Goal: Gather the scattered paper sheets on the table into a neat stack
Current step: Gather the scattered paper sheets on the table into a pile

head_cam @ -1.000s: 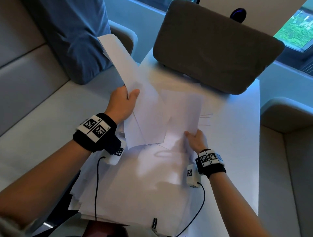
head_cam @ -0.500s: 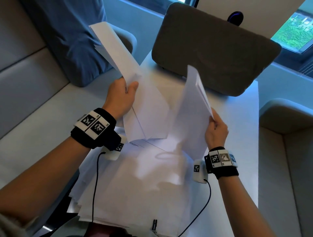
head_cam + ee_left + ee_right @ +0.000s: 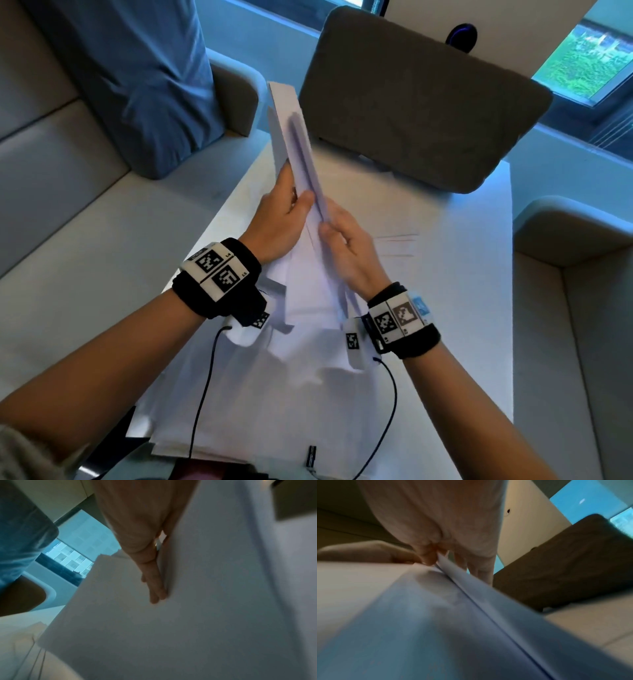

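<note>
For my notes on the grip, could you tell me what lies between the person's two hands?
Only the upright sheaf of paper sheets lies between the left hand and right hand, each gripping one side; the head view shows this.

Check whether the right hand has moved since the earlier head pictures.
Yes. The right hand has swung left across the white table, away from its right edge, and now meets the left hand on the raised white paper sheets.

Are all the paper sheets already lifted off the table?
No: the left hand and right hand hold a bundle of sheets upright, but loose sheets lie on the table.
</note>
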A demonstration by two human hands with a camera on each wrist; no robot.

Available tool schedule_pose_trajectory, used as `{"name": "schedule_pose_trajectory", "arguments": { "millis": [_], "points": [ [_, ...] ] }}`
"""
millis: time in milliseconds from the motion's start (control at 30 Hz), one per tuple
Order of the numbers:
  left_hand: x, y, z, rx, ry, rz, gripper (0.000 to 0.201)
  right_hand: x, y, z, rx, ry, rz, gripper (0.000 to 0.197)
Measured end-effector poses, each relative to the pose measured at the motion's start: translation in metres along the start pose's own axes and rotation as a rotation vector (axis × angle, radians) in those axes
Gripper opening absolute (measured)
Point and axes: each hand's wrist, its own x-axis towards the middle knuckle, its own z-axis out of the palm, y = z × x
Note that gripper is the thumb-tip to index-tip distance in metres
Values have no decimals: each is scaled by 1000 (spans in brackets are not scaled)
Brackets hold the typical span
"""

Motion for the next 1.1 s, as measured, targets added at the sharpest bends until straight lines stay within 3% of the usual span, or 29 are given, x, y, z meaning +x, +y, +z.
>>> {"name": "schedule_pose_trajectory", "arguments": {
  "millis": [133,267,333,500,567,667,800,933,1033,1100],
  "points": [
    [-7,-4,-1,-82,-3,-101,44,-10,8,8,47,-221,13,69],
    [-3,-22,-9,105,37,-156,25,-25,4,10,117,-332,80,73],
    [-1,-27,-15,120,69,-184,32,-33,5,7,74,-363,85,74],
    [8,-19,-31,-70,246,-178,44,-54,25,-6,-76,-493,100,136],
    [11,-15,-35,-111,317,-175,53,-59,37,-5,-213,-452,52,145],
    [11,-10,-33,-155,335,-162,74,-59,44,0,-191,-164,73,123],
    [12,-13,-24,-218,303,-197,86,-49,39,5,35,277,60,70],
    [10,-15,-25,-309,279,-205,81,-41,34,1,21,422,65,35],
    [7,-9,-24,-400,266,-154,78,-38,28,-6,53,445,47,23],
    [5,-8,-22,-556,206,-156,78,-39,25,-14,100,436,81,29]
  ]
}}
